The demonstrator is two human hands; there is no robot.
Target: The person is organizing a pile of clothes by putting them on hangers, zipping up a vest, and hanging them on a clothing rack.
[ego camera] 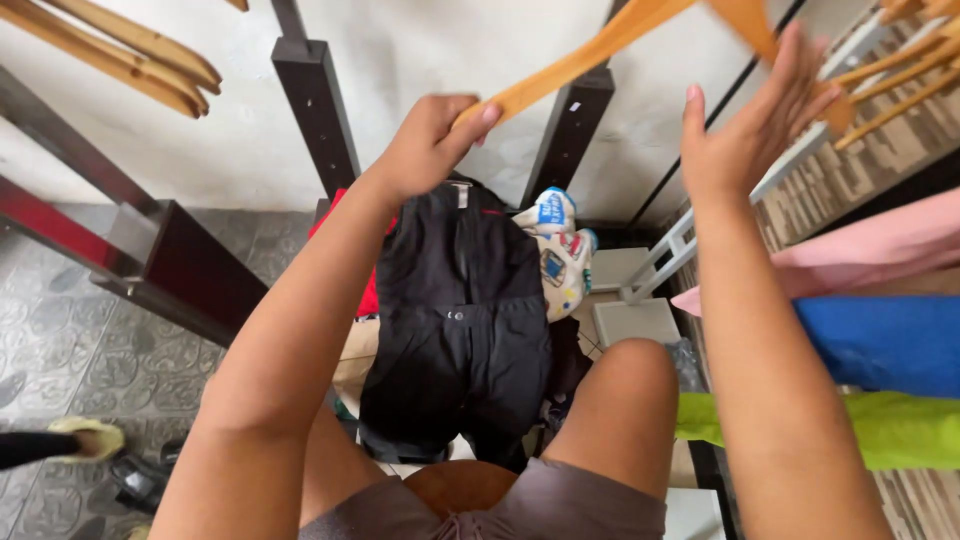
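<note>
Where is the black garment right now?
In the head view the black garment hangs centre frame, below the left hand that grips a wooden hanger, with red cloth left and printed white fabric right.

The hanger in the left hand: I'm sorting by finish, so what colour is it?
Light orange-brown wood, seen in the head view: the hanger gripped by the left hand.

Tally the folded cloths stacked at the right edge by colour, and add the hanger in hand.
Pink cloth: 1
Blue cloth: 1
Lime green cloth: 1
Wooden hanger, gripped by the left hand with the open right hand at its other end: 1
Total: 4
</note>
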